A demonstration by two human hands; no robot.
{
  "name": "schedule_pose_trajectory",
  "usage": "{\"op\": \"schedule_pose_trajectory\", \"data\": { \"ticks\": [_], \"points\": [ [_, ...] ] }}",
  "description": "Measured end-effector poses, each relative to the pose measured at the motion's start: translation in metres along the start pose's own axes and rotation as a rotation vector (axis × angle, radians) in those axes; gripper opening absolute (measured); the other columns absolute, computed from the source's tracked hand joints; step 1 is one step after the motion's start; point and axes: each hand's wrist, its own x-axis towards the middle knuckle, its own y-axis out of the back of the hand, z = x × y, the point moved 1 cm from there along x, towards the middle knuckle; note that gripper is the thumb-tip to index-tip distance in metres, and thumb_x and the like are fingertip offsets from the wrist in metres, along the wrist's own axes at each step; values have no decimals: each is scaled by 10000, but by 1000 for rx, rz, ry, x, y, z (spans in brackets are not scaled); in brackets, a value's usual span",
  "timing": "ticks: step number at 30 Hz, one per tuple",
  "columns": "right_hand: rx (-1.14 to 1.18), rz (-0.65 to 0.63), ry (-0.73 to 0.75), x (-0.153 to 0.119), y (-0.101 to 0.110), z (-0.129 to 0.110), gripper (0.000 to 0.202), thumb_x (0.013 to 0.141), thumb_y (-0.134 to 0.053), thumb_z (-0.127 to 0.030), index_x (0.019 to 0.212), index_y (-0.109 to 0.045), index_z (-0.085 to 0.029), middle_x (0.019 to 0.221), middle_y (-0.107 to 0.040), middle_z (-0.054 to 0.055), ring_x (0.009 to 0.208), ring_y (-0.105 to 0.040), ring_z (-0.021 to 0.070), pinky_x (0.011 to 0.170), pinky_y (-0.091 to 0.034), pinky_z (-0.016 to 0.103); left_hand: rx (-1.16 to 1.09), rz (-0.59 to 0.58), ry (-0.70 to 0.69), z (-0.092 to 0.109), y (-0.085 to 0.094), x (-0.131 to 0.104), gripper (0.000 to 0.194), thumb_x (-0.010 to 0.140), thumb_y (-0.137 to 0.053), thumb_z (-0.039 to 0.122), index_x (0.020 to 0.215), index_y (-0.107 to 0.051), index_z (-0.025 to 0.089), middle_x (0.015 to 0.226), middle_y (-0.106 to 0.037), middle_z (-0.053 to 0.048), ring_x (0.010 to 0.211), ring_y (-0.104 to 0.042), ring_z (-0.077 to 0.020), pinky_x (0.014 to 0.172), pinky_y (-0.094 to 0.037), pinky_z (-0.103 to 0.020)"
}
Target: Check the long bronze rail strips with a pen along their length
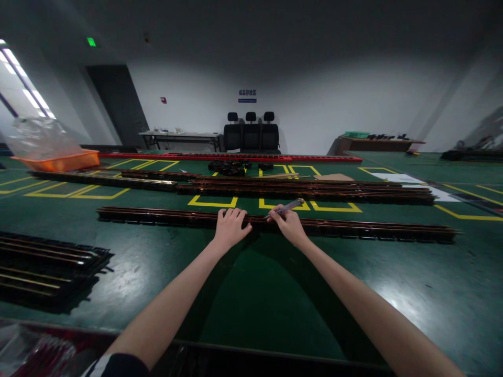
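Note:
A long dark rail assembly [365, 229] with copper-coloured strips lies left to right across the green table [275, 293]. My left hand [231, 226] rests on the middle of it, fingers spread and laid over its top. Just to the right, my right hand [288, 222] is closed round a pen-like tool [291, 205]. The tool slants, its tip pointing down and left at the rail, its back end up to the right. Whether the tip touches the rail cannot be made out.
More long rails [314, 191] lie behind, with black parts [228, 166] beyond them. A stack of rails [43, 267] sits at the near left. An orange tray [74, 161] holding clear plastic stands at the far left. White papers [404, 178] lie at the right.

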Motion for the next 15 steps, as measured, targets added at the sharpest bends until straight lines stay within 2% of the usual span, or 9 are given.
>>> {"op": "schedule_pose_trajectory", "data": {
  "ticks": [15],
  "points": [
    [-36,28,29,-2,-1,0,208,881,-482,-291,725,-577,-192,744,-695,46,752,-658,202,770,-484,347,-33,-16,-16,-1,-1,-1,334,862,-383,236,1115,-596,192,1133,-636,-92,1067,-549,-255,983,-322,-487]
  ]
}}
